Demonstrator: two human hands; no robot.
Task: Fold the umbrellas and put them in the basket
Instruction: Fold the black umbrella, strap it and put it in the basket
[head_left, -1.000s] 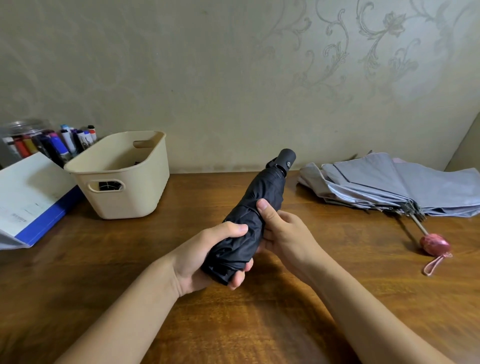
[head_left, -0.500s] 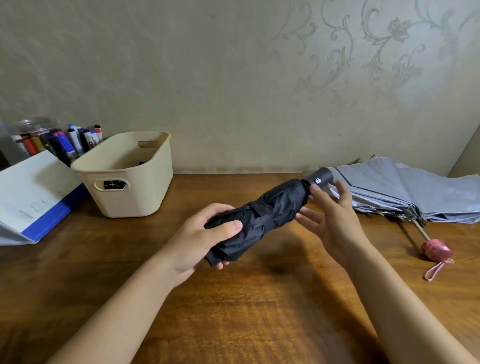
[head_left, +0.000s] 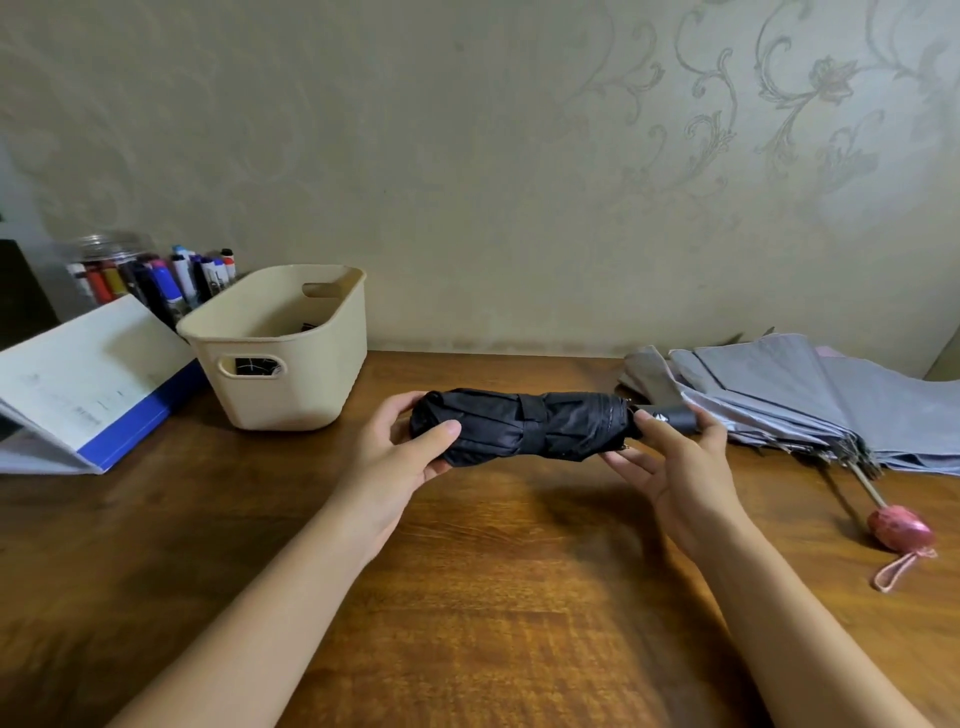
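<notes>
1. No writing can be read anywhere. The small white mark on the handle (head_left: 671, 417) of the black umbrella (head_left: 519, 427) is too small to make out, and the faint print on the white folder (head_left: 88, 374) with its blue edge is blurred.
2. You hold the black umbrella level above the wooden table (head_left: 493, 597), right of the basket (head_left: 291, 387) and apart from it. Its matte fabric is rolled into a pleated cylinder, cinched at the middle by a strap.
3. Your left hand (head_left: 400, 452) grips the canopy end, thumb on top and fingers curled behind.
4. Your right hand (head_left: 680, 467) pinches the stubby dark handle between thumb and forefinger; the lower fingers stay loose.
5. The basket is smooth cream plastic, rounded, with slot handles; something dark shows through the near slot.
6. The grey umbrella (head_left: 805, 395) lies in flat, loose folds at the right, with a bare metal shaft, a glossy pink egg-shaped knob (head_left: 901, 527) and a pink loop (head_left: 898, 569).
7. Markers (head_left: 176, 275) stand beside a clear jar (head_left: 104, 265) behind the folder.
</notes>
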